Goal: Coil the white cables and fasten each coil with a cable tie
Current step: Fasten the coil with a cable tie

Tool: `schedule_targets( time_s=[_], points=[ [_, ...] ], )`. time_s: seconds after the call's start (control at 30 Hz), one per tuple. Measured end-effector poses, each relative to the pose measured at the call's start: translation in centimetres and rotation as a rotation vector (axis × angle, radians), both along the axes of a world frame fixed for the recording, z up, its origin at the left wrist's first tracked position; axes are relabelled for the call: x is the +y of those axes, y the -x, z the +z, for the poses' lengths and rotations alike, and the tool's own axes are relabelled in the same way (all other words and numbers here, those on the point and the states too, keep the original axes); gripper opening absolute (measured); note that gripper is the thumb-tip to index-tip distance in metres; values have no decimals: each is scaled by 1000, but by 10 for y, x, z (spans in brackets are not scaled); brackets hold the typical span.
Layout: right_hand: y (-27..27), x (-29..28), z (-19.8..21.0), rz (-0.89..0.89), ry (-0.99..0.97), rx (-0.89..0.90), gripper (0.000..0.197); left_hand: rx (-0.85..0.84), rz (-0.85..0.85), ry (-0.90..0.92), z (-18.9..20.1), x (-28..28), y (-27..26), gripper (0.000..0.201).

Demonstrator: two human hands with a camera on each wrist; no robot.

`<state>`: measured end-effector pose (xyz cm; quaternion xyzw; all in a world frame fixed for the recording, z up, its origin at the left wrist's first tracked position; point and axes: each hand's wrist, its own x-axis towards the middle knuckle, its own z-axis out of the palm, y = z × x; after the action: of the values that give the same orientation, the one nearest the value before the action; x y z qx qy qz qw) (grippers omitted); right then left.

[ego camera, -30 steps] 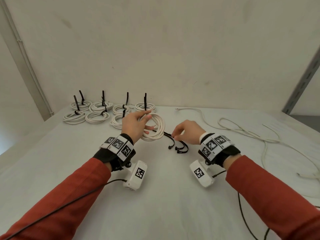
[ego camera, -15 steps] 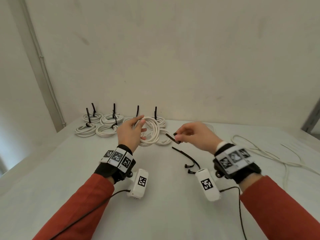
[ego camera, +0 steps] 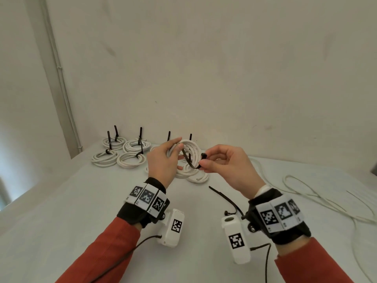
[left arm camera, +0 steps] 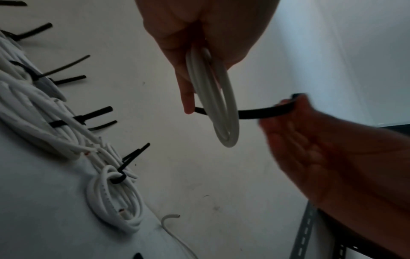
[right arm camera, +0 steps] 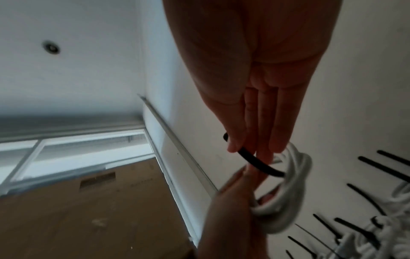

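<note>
My left hand (ego camera: 163, 160) grips a white cable coil (ego camera: 191, 152) and holds it upright above the table. A black cable tie (ego camera: 190, 162) passes through the coil. My right hand (ego camera: 220, 164) pinches the tie's head end between thumb and fingers just right of the coil. In the left wrist view the coil (left arm camera: 219, 105) hangs from the left hand (left arm camera: 199, 43) with the tie (left arm camera: 261, 113) running across it to the right hand (left arm camera: 321, 140). In the right wrist view the right hand (right arm camera: 250, 105) pinches the tie (right arm camera: 259, 163) in front of the coil (right arm camera: 288, 192).
Several tied coils (ego camera: 130, 158) with upright black tie tails lie at the back left of the white table (ego camera: 81, 211). Loose black ties (ego camera: 224, 198) lie between my wrists. An uncoiled white cable (ego camera: 306, 193) sprawls at the right. A wall stands close behind.
The left hand lifted the coil off the table. The right hand picked up one black tie, carried it up and left, and passed it through the coil.
</note>
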<state>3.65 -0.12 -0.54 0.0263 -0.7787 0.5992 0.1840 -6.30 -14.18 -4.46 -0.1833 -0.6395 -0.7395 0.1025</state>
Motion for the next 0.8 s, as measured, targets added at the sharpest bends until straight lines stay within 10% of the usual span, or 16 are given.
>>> schedule_targets(
  time_s=[0.2,0.43,0.8],
  points=[
    [17,3,-8,-202,-265,243,16,5,-151,-62,8,2,-15,21],
    [17,10,-4,-96,-76,262,21,0,-418,-20,5,8,-18,10],
    [14,14,-1,-257,-217,209,17,142,-319,206,5,11,-26,5]
  ],
)
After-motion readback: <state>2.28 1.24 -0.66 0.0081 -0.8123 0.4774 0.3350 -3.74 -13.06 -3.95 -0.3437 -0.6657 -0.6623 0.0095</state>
